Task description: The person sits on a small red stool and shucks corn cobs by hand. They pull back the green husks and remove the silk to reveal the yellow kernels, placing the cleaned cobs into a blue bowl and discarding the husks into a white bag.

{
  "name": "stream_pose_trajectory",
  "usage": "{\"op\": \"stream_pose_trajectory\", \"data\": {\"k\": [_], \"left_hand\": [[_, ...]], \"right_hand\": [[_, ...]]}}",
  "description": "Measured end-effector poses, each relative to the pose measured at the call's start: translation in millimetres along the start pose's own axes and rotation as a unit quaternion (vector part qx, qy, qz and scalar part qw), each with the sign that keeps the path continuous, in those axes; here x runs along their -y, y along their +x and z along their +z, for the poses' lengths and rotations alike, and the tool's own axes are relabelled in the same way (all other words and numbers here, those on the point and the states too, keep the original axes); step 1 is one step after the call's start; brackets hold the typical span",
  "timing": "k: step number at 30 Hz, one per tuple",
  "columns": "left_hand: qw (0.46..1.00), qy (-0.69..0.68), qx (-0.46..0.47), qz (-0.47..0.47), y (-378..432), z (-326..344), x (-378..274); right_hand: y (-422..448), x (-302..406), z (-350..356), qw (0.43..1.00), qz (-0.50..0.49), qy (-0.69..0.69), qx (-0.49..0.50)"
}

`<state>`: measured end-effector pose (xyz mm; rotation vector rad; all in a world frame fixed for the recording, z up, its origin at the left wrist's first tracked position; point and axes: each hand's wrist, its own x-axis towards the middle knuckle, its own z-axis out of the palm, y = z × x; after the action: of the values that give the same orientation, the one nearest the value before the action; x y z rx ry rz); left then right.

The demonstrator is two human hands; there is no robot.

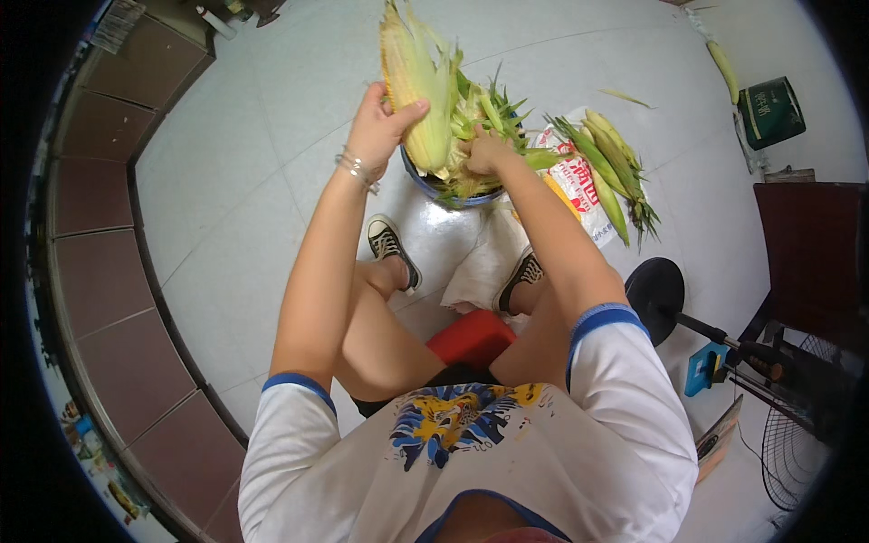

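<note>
My left hand [383, 129] grips an ear of corn [422, 115], partly wrapped in pale husk, with a strip of yellow kernels showing along its left side. The ear is raised over the left rim of a blue basin [468, 201]. A heap of stripped corn husks [468, 112] fills the basin and rises above its rim. Among these husks is my right hand [490, 151], fingers bent into the leaves; whether it pinches any of them is hidden. To its right, several unhusked ears of corn [604, 159] lie on a printed white sack [587, 197].
A red stool [472, 339] is beneath me, between my shoes on the tiled floor [224, 176]. A standing fan [719, 332] lies to the right, near a dark wooden cabinet [808, 251] and a green carton [772, 112]. Brown tiled fronts [102, 278] line the left.
</note>
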<state>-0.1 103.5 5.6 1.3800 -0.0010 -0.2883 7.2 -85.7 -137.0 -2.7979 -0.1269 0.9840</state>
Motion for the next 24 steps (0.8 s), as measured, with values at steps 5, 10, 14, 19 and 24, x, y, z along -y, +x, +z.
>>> {"op": "stream_pose_trajectory", "data": {"k": [5,10,14,19,24], "left_hand": [[0.999,0.045,0.009,-0.021,13.3,17.4,27.7],[0.969,0.228,0.004,0.095,24.3,23.2,70.5],[0.921,0.381,-0.009,0.078,11.5,41.2,65.6],[0.898,0.417,0.003,0.139,4.1,48.9,57.9],[0.91,0.399,0.005,0.111,4.4,47.0,52.9]], "right_hand": [[-50.6,-14.3,-70.1,0.982,0.011,0.182,-0.043],[-76.0,-4.6,-82.0,0.789,-0.127,0.48,-0.361],[-85.3,24.0,-77.3,0.679,-0.207,0.59,-0.385],[-79.7,27.2,-80.7,0.604,-0.15,0.687,-0.374],[-71.7,25.2,-81.8,0.625,-0.128,0.644,-0.422]]}}
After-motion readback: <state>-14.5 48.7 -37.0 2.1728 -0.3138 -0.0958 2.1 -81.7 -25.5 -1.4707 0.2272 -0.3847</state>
